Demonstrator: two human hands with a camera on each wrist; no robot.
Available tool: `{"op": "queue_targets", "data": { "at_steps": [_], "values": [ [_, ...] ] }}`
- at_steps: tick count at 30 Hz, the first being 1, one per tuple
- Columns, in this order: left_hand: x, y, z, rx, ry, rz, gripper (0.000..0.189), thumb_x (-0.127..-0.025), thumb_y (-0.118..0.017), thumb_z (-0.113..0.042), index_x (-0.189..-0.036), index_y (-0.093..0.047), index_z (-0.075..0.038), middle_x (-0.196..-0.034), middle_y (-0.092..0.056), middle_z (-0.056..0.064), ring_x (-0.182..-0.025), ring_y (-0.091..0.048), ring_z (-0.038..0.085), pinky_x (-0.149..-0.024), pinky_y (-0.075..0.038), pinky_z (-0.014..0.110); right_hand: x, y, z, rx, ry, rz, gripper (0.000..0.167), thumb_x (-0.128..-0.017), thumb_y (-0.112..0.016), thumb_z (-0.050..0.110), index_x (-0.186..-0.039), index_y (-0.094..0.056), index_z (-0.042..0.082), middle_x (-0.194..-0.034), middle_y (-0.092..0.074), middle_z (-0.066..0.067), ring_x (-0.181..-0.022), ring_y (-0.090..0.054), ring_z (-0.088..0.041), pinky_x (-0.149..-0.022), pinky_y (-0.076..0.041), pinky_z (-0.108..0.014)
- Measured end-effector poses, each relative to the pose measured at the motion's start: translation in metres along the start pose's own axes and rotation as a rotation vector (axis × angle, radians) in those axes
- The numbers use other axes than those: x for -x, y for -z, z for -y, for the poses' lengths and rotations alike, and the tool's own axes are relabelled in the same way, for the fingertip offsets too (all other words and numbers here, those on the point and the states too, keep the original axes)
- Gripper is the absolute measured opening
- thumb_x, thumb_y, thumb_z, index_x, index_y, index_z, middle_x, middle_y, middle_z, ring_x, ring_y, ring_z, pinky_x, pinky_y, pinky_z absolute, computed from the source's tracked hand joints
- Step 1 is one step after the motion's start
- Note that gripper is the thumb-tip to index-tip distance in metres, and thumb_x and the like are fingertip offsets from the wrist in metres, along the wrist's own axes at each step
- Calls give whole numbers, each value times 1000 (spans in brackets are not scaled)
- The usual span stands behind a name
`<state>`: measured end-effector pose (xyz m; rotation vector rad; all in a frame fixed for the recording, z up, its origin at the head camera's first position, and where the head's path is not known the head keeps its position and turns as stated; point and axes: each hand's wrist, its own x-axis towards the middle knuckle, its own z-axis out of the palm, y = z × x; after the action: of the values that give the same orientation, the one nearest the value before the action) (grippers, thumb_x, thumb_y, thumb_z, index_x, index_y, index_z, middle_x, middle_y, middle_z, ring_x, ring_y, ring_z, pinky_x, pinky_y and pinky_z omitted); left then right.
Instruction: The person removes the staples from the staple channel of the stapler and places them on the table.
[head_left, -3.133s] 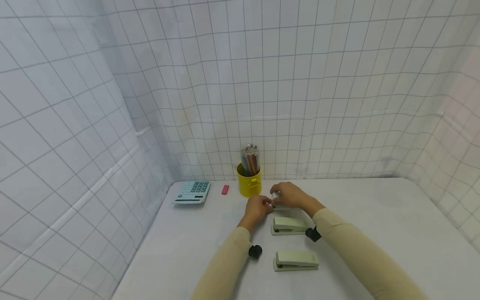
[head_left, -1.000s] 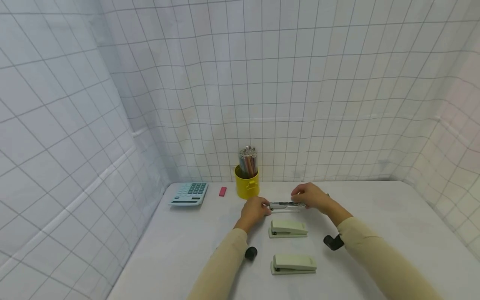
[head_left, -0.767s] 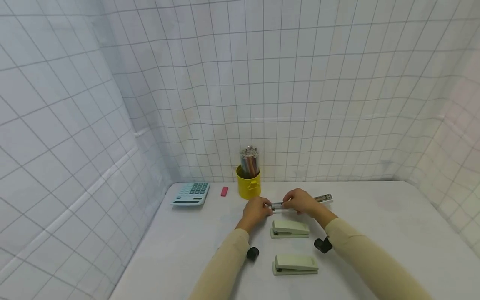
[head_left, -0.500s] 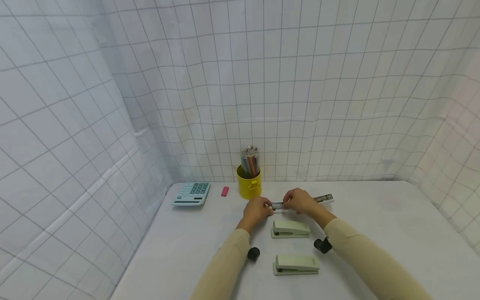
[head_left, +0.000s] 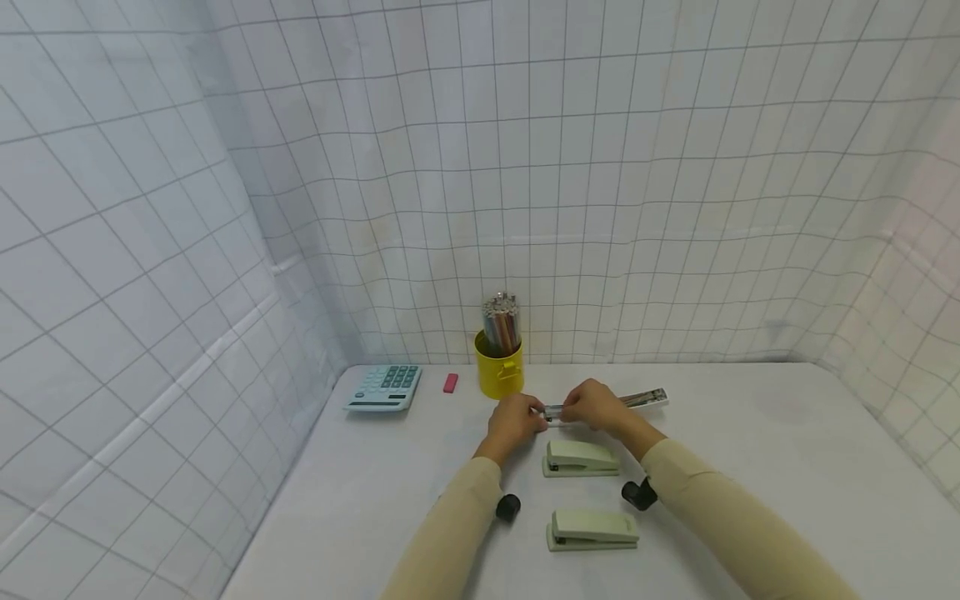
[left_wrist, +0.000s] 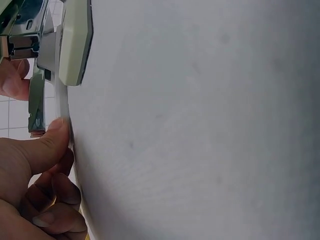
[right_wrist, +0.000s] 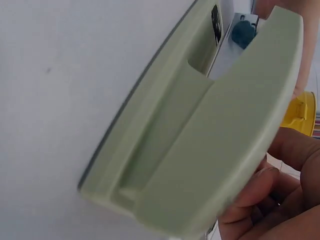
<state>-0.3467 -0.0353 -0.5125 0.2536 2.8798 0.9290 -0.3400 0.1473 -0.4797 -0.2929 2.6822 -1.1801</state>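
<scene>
Farthest of three pale green staplers is an opened stapler [head_left: 553, 413], its lid [head_left: 647, 398] folded back to the right with its metal inside showing. At its left end my left hand [head_left: 512, 427] pinches the base between thumb and finger. My right hand [head_left: 594, 406] has bent fingers at the stapler's metal channel; what lies between its fingertips is hidden. In the left wrist view, the metal channel [left_wrist: 36, 100] stands raised above my left thumb. A second stapler [head_left: 581, 458] lies just nearer, closed, and fills much of the right wrist view. The third stapler [head_left: 592, 530] lies nearest, also closed.
Behind my hands stands a yellow cup [head_left: 499, 379] packed with pencils [head_left: 501, 323]. Left of it lie a small pink block [head_left: 450, 382] and a pale blue calculator [head_left: 384, 387]. A gridded white cloth wall [head_left: 570, 208] rises behind the white table [head_left: 360, 500].
Over the last second my right hand moved left along the opened stapler, and more of the folded-back lid came into view. My left hand kept its place at the left end.
</scene>
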Motion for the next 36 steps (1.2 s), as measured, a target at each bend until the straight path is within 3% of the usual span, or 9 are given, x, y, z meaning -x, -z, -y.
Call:
{"op": "queue_targets", "data": {
  "at_steps": [10, 15, 20, 26, 30, 36],
  "values": [
    [0, 0, -1, -3, -2, 7, 21, -87, -82, -19, -106, -79, -14, -85, -68, -3, -77, -58, 14, -75, -50, 35, 1, -6, 2, -230, -136, -61, 10, -84, -70, 4, -77, -71, -3, -49, -42, 5, -41, -29, -7, -41, -29, -23],
    [-1, 1, -1, -11, -2, -1, 20, -86, -82, -19, -106, -79, -14, -86, -69, -2, -78, -59, 14, -76, -51, 36, 0, -9, 5, -307, -163, -78, 26, -84, -67, 4, -60, -57, 7, -46, -38, 6, -41, -29, -7, -41, -28, -23],
    [-1, 1, -1, -12, 14, -1, 20, -87, -82, -19, -106, -79, -14, -85, -68, -3, -78, -58, 14, -77, -51, 36, -1, -12, 2, -388, -194, -91, 31, -87, -68, 8, -60, -53, 10, -48, -41, 4, -42, -32, -8, -41, -28, -24],
    [0, 1, -1, -8, -3, -7, 20, -87, -81, -19, -106, -79, -14, -84, -69, -2, -77, -59, 14, -77, -51, 36, -1, -12, 3, -329, -127, -126, 20, -90, -70, 11, -75, -67, -1, -52, -46, 3, -44, -37, -9, -44, -31, -25],
    [0, 1, 0, -6, -10, -10, 19, -87, -82, -19, -105, -79, -13, -83, -69, -3, -77, -59, 14, -76, -51, 36, -2, -11, 8, -255, -84, -140, 13, -89, -73, 11, -80, -71, 1, -55, -50, 2, -45, -40, -8, -46, -35, -24],
    [0, 0, 1, -7, -28, -10, 20, -86, -82, -19, -105, -79, -13, -83, -70, -3, -76, -59, 13, -77, -52, 36, -4, -13, 19, -196, -89, -142, 6, -87, -71, 7, -86, -69, 2, -64, -60, -2, -52, -54, -10, -49, -46, -23]
  ]
}}
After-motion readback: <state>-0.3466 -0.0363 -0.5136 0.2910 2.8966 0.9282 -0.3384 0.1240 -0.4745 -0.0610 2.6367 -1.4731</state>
